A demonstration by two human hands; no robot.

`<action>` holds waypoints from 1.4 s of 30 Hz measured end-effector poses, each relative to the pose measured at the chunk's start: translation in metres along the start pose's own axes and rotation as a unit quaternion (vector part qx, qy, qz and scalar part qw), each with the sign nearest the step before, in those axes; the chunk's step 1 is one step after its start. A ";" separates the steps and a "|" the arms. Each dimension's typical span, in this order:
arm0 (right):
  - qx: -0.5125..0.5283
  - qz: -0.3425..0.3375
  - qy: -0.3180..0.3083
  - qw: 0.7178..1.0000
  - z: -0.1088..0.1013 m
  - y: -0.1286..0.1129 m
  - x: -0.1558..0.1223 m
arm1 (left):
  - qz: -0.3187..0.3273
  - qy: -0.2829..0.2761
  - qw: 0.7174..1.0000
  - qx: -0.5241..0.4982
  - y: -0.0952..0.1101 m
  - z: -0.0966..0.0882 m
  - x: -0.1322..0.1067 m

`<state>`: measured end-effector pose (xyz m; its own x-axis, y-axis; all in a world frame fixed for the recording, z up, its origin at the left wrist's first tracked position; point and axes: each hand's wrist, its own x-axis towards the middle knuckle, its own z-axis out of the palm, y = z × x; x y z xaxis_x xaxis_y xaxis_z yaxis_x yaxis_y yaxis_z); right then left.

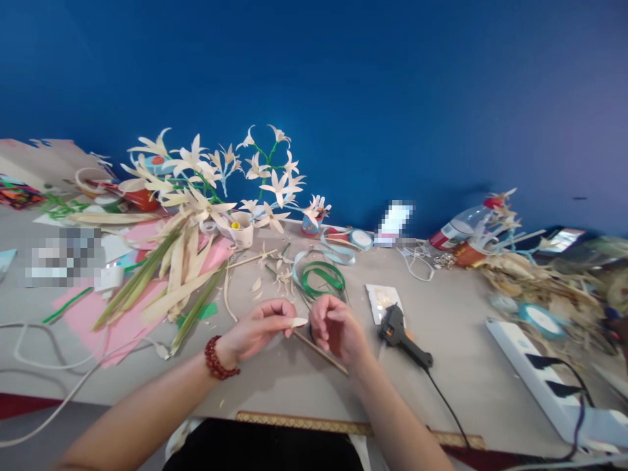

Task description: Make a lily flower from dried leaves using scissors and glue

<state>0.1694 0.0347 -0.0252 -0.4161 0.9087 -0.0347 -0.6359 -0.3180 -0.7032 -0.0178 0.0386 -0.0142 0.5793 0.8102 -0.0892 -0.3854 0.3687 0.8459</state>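
Observation:
My left hand (258, 329), with a red bead bracelet (218, 358) on the wrist, pinches a small pale petal-shaped leaf piece (297, 322) between thumb and fingers. My right hand (336, 329) is closed around a thin brown stick (321, 352) that slants down to the right under it. Both hands meet just above the grey table (294, 379), the petal tip nearly touching the right hand's fingers.
A black glue gun (400, 335) lies right of my right hand, its cord trailing forward. Green ribbon coils (321, 278), dried leaf strips (171, 281) on pink paper, cream handmade flowers (220, 176), a white power strip (554, 386) and a husk pile (544, 281) surround the hands.

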 end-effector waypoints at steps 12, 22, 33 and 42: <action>-0.044 0.049 -0.001 0.998 0.003 0.004 -0.002 | -0.002 -0.018 1.000 0.005 -0.003 0.001 0.000; -0.166 0.021 0.040 0.985 0.007 0.009 -0.006 | -0.017 0.031 0.998 0.046 0.000 0.003 -0.001; -0.110 0.006 0.066 0.992 0.005 0.008 -0.003 | 0.046 0.035 0.998 0.014 -0.003 -0.003 0.003; -0.151 0.020 0.069 0.986 0.007 0.016 -0.001 | 0.021 0.030 0.999 0.034 -0.005 -0.002 0.000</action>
<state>0.1552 0.0265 -0.0309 -0.3316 0.9318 -0.1478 -0.3900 -0.2780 -0.8779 -0.0175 0.0373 -0.0200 0.5183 0.8511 -0.0835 -0.3574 0.3042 0.8830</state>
